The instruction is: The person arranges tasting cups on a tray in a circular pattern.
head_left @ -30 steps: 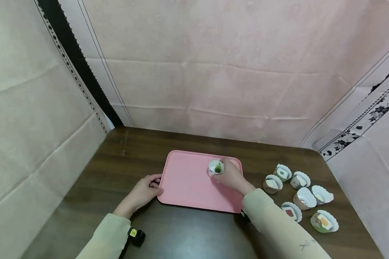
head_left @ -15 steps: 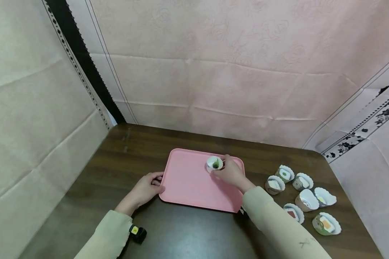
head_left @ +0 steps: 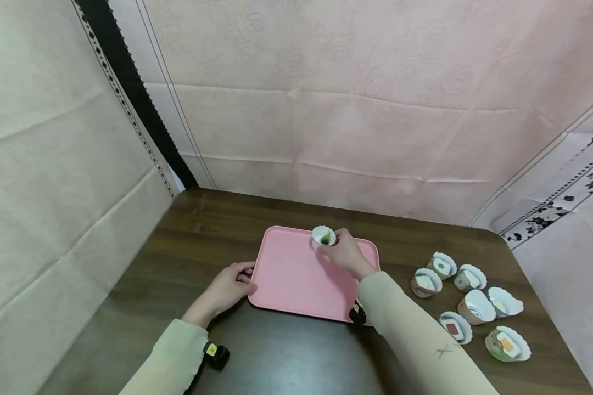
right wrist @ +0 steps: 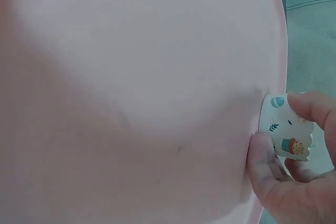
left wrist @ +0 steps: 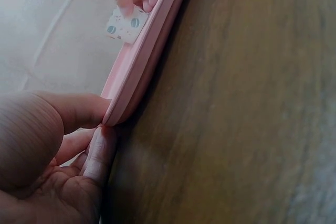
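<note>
A pink tray (head_left: 291, 280) lies on the table. My left hand (head_left: 227, 288) pinches its left edge, the thumb (left wrist: 86, 109) over the rim and the fingers against the outside and underneath. My right hand (head_left: 347, 255) holds a small white paper baking cup (head_left: 323, 236) with something green inside, at the tray's far edge. In the right wrist view the thumb and fingers grip that cup's printed side (right wrist: 283, 121), which shows cupcake and leaf drawings. From the left wrist view the cup's base is at the far part of the tray; whether it touches is hard to tell.
Several more paper baking cups stand to the right of the tray, among them one with a yellow-orange square (head_left: 508, 344) and one with a dark red square (head_left: 456, 328). Pale cloth (head_left: 326, 137) hangs behind the brown wooden table (head_left: 237, 219).
My right hand has moved the baking cup away from me and slightly left, up to the tray's far edge. My left hand keeps its hold on the tray. The view has shifted slightly.
</note>
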Available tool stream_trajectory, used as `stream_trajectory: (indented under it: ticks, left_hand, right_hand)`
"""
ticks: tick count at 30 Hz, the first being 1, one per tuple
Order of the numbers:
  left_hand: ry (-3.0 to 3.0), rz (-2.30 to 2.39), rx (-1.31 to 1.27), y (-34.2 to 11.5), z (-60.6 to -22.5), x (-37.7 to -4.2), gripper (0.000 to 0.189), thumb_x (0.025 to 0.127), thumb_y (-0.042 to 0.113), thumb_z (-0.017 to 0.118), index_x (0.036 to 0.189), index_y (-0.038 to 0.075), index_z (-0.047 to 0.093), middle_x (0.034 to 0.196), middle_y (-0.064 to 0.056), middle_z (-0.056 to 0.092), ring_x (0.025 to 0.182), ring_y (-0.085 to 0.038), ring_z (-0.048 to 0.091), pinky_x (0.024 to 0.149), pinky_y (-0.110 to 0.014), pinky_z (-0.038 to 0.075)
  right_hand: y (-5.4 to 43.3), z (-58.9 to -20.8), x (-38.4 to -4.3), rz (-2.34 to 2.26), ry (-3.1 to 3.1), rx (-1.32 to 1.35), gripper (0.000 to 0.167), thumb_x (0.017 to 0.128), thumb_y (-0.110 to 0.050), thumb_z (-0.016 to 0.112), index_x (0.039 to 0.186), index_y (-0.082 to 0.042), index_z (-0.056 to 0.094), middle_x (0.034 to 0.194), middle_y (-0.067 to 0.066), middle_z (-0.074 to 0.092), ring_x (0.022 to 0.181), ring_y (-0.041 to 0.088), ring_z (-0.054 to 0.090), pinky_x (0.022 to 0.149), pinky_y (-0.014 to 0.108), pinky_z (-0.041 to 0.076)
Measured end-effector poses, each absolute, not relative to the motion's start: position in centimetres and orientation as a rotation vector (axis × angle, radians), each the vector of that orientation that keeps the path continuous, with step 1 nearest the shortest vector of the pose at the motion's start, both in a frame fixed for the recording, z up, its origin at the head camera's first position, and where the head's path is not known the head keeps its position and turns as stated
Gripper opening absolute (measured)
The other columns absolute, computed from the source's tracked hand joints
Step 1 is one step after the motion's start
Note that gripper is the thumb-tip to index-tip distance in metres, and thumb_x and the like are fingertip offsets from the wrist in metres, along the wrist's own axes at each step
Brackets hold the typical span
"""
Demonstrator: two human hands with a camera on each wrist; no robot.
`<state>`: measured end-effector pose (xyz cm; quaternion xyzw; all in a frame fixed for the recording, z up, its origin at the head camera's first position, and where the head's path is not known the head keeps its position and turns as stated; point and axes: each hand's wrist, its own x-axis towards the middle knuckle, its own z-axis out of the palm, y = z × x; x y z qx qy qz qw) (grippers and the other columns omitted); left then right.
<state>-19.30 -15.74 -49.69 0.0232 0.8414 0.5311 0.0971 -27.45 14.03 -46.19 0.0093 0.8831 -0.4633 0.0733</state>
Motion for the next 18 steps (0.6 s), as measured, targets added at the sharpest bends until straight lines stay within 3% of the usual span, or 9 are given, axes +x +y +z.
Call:
stream_trajectory:
  ticks: [10, 18]
  left_hand:
    - [2.497, 1.559, 0.05, -15.54, -49.76, -19.32, 0.054, 0.083, 0.003, 0.072, 0.134, 0.005, 0.055, 0.112, -0.008, 0.055, 0.093, -0.019, 0.056, 0.072, -0.032, 0.05]
    - [2.502, 1.552, 0.043, -15.62, -49.62, -19.36, 0.055, 0.082, 0.003, 0.073, 0.134, 0.005, 0.055, 0.112, -0.009, 0.055, 0.093, -0.02, 0.056, 0.072, -0.031, 0.05]
  right_hand:
    - [13.67, -46.25, -27.64, -1.416, 2.657, 0.025, 0.058, 0.081, -0.019, 0.078, 0.121, 0.004, 0.044, 0.111, 0.016, 0.056, 0.1, 0.025, 0.053, 0.087, 0.037, 0.044]
    - [13.9, -46.35, -27.52, -1.406, 2.656, 0.018, 0.056, 0.081, -0.019, 0.078, 0.12, 0.003, 0.044, 0.102, 0.012, 0.053, 0.089, 0.023, 0.05, 0.076, 0.033, 0.043]
